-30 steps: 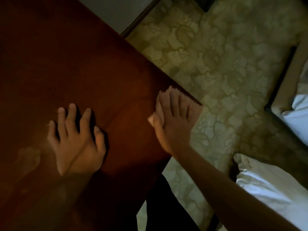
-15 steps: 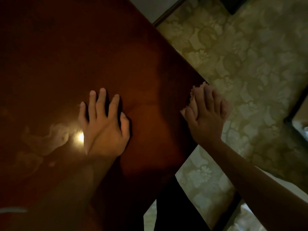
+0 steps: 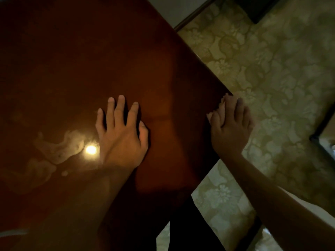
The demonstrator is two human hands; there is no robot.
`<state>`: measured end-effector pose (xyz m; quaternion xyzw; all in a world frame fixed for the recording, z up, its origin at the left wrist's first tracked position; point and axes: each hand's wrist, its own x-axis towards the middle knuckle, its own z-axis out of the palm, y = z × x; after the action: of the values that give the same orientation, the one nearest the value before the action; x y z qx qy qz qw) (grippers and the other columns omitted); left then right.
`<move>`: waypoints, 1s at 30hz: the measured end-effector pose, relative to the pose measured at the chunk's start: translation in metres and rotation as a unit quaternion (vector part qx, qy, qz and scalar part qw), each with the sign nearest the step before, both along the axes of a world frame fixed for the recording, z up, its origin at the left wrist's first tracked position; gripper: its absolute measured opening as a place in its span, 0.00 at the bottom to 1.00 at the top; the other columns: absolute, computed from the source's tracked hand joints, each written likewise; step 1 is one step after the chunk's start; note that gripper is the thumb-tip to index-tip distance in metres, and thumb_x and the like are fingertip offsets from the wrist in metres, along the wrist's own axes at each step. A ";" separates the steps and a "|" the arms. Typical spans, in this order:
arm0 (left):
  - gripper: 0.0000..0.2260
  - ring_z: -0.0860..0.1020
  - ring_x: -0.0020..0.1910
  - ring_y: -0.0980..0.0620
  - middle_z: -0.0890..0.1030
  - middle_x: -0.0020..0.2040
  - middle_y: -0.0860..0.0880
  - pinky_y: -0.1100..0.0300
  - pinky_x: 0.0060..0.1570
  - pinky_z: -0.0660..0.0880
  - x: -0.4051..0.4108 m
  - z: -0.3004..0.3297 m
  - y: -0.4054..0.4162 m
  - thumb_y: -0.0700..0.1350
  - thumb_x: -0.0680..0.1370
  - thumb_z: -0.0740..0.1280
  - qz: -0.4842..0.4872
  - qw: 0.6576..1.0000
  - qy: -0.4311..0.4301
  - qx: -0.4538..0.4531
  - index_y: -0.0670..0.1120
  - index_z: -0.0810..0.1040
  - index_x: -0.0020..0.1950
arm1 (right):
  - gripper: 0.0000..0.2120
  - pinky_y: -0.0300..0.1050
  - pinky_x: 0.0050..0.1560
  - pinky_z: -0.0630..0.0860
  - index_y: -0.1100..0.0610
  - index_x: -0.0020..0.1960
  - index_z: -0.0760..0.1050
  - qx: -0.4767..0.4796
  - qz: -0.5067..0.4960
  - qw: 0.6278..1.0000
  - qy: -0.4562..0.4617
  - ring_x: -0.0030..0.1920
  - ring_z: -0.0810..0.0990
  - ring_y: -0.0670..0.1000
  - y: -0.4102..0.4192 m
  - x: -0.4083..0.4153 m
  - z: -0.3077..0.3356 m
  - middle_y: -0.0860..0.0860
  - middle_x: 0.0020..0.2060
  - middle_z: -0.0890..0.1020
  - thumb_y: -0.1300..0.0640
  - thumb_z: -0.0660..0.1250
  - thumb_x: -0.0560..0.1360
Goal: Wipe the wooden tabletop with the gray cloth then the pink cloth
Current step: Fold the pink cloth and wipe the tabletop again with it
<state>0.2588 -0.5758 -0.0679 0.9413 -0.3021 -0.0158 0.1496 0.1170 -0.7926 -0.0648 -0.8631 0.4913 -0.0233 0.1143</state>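
Note:
The dark reddish wooden tabletop (image 3: 76,66) fills the left and middle of the head view. My left hand (image 3: 121,134) lies flat on it, fingers spread and straight, holding nothing. At the table's right edge my right hand (image 3: 231,127) presses straight fingers down on the pink cloth (image 3: 220,110). Only a ragged strip of the cloth shows beyond my fingers, the rest is under the hand. No gray cloth is in view.
A lamp reflection (image 3: 91,149) and pale smeared patches (image 3: 56,151) mark the tabletop left of my left hand. Floral-patterned flooring (image 3: 272,78) lies beyond the table's right edge. A dark furniture edge (image 3: 320,131) stands at far right.
The view has shifted, so both hands now sit further right and higher in frame. My right hand with the pink cloth stays at the table's right edge. The left hand stays flat.

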 end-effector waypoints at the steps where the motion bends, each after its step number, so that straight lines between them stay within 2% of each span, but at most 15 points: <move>1: 0.23 0.56 0.80 0.39 0.63 0.79 0.38 0.39 0.77 0.51 0.000 0.000 0.000 0.51 0.83 0.56 0.000 1.000 0.000 -0.001 0.43 0.69 0.76 | 0.30 0.63 0.81 0.47 0.50 0.84 0.54 0.004 -0.003 1.000 -0.017 0.83 0.47 0.57 0.011 -0.002 -0.001 0.54 0.83 0.53 0.43 0.50 0.83; 4: 0.23 0.56 0.80 0.39 0.63 0.79 0.38 0.39 0.77 0.50 0.001 0.001 0.000 0.52 0.83 0.55 0.002 1.000 0.006 -0.001 0.43 0.69 0.76 | 0.31 0.67 0.80 0.51 0.54 0.83 0.53 0.012 0.035 0.999 -0.039 0.83 0.43 0.57 0.056 -0.016 -0.005 0.56 0.83 0.49 0.43 0.48 0.83; 7: 0.24 0.56 0.80 0.40 0.63 0.79 0.38 0.39 0.77 0.50 0.000 0.000 -0.002 0.52 0.83 0.55 0.007 1.000 0.000 0.001 0.44 0.69 0.76 | 0.31 0.71 0.78 0.53 0.56 0.83 0.57 0.002 0.074 0.997 -0.020 0.83 0.49 0.62 0.100 -0.031 -0.010 0.59 0.83 0.53 0.44 0.50 0.83; 11: 0.23 0.57 0.80 0.40 0.64 0.78 0.39 0.39 0.77 0.51 0.000 -0.006 0.000 0.52 0.83 0.55 0.004 1.000 -0.020 -0.002 0.44 0.69 0.76 | 0.30 0.78 0.71 0.59 0.51 0.82 0.58 -0.001 0.126 0.992 0.010 0.81 0.55 0.64 0.148 -0.043 -0.007 0.60 0.82 0.57 0.45 0.53 0.81; 14: 0.23 0.58 0.79 0.39 0.64 0.78 0.38 0.38 0.76 0.53 0.000 -0.008 0.001 0.52 0.83 0.55 0.001 0.999 -0.036 -0.001 0.44 0.69 0.75 | 0.31 0.81 0.69 0.57 0.48 0.82 0.54 0.019 0.187 0.982 0.035 0.82 0.52 0.64 0.156 -0.055 -0.006 0.58 0.83 0.54 0.42 0.53 0.82; 16: 0.23 0.57 0.80 0.40 0.64 0.78 0.38 0.39 0.77 0.52 0.001 -0.008 -0.001 0.52 0.83 0.55 0.001 0.999 -0.033 0.001 0.44 0.69 0.75 | 0.32 0.82 0.70 0.56 0.46 0.82 0.56 0.009 0.213 0.976 0.038 0.82 0.52 0.63 0.142 -0.061 -0.006 0.57 0.83 0.54 0.41 0.55 0.80; 20: 0.23 0.57 0.80 0.40 0.64 0.78 0.39 0.39 0.77 0.51 0.001 -0.006 0.000 0.52 0.83 0.55 0.002 1.000 -0.024 0.008 0.44 0.69 0.76 | 0.30 0.79 0.73 0.52 0.47 0.80 0.61 -0.030 0.230 0.973 0.018 0.82 0.54 0.63 0.118 -0.053 -0.005 0.58 0.81 0.60 0.43 0.58 0.79; 24: 0.23 0.57 0.80 0.39 0.63 0.78 0.38 0.40 0.77 0.50 0.001 -0.003 0.001 0.52 0.83 0.55 0.000 1.000 -0.016 0.021 0.44 0.68 0.76 | 0.29 0.74 0.77 0.50 0.50 0.81 0.63 -0.021 0.209 0.978 0.003 0.82 0.54 0.64 0.143 -0.035 -0.005 0.59 0.82 0.58 0.42 0.50 0.83; 27: 0.24 0.56 0.80 0.39 0.63 0.79 0.38 0.40 0.77 0.50 0.000 0.000 0.000 0.52 0.83 0.55 0.003 1.000 -0.004 0.026 0.44 0.68 0.76 | 0.28 0.73 0.77 0.50 0.49 0.79 0.68 0.022 0.285 0.958 -0.037 0.81 0.57 0.61 0.183 -0.036 -0.004 0.54 0.81 0.61 0.41 0.55 0.82; 30: 0.23 0.57 0.80 0.39 0.63 0.78 0.38 0.40 0.77 0.50 0.001 0.002 -0.001 0.51 0.83 0.56 0.001 1.000 -0.004 0.017 0.43 0.69 0.76 | 0.28 0.69 0.79 0.49 0.46 0.78 0.69 0.025 0.360 0.932 -0.030 0.82 0.57 0.58 0.175 -0.044 -0.002 0.51 0.81 0.62 0.39 0.59 0.80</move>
<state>0.2595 -0.5770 -0.0662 0.9443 -0.3010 -0.0169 0.1322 0.0734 -0.6171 -0.0670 -0.9778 0.1449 0.0062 0.1513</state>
